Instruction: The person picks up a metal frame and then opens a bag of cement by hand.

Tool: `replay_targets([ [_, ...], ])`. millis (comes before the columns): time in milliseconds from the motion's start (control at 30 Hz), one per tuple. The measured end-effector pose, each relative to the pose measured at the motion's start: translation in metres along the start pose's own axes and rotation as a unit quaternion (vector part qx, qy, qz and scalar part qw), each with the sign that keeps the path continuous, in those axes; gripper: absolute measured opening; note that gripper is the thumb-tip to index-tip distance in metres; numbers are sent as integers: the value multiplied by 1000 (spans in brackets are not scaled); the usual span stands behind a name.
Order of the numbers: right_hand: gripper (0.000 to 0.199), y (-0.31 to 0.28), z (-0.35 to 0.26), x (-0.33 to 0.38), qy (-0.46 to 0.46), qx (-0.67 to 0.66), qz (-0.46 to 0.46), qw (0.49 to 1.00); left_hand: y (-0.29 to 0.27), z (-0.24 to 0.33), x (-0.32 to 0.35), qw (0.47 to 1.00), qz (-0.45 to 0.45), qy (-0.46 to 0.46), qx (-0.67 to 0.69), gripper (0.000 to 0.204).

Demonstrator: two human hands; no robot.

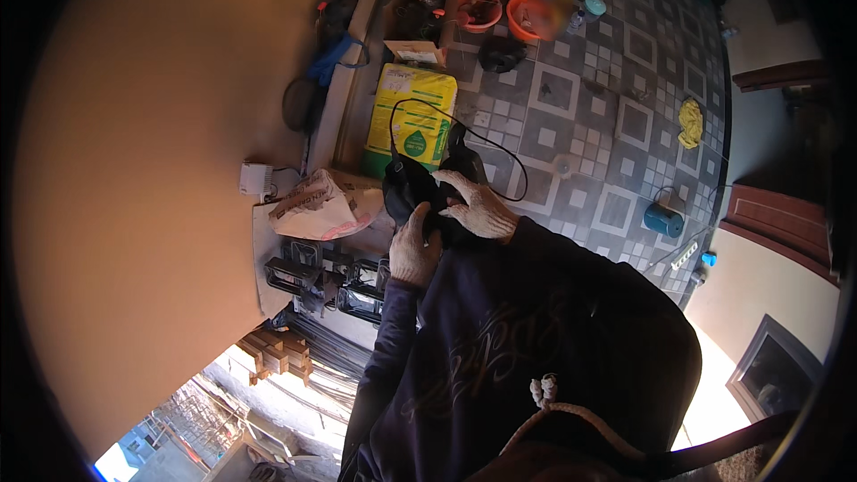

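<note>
we look down from the head cam at both gloved hands on a black power tool [420,192] held in front of the chest, over the patterned tile floor [571,134]. left hand [413,248] grips the tool's lower part, fingers curled round it. right hand [478,205] lies over the top/right side of the tool, fingers [451,180] bent and pressing on it; can't tell exactly which part they pinch. a thin black cord [486,138] loops up from the tool and round to the right, hanging above the floor.

just beyond the tool on the floor lies a yellow-green sack [412,116], flat. left of the hands a crumpled paper sack [317,205] sits on a board, w/ a small white box [254,178] on the wall beside it. below that, dark metal clamps or frames [308,272], can't tell which. further up the floor: two orange bowls [495,9], a black round thing [502,54]. to the right, well apart, a yellow rag [690,122], a blue can [665,219] and a white power strip [685,255]. dark sleeves and a hoodie w/ a drawstring [546,393] fill the lower part of the view
</note>
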State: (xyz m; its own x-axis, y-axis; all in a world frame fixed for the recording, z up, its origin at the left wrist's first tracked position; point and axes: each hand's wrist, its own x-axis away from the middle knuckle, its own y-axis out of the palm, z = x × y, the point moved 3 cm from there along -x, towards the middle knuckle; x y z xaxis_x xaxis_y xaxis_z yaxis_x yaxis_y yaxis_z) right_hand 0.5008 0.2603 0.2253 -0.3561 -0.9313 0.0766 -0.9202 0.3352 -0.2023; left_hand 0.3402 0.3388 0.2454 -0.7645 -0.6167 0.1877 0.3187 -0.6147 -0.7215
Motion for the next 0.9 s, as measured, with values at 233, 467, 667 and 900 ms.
replay_targets([
  [233,55,-54,2,-1,65,-86,54,993,11,20,-57,994,39,101,-5,55],
  [467,70,-67,-14,-13,-17,32,72,997,18,57,-92,949,-69,260,-165,37],
  [667,56,-68,-37,-24,0,121,10,993,-2,58,-103,924,-101,335,-157,27],
  [900,28,-40,-36,-31,41,143,-5,989,-10,35,-96,906,-127,371,-158,23],
])
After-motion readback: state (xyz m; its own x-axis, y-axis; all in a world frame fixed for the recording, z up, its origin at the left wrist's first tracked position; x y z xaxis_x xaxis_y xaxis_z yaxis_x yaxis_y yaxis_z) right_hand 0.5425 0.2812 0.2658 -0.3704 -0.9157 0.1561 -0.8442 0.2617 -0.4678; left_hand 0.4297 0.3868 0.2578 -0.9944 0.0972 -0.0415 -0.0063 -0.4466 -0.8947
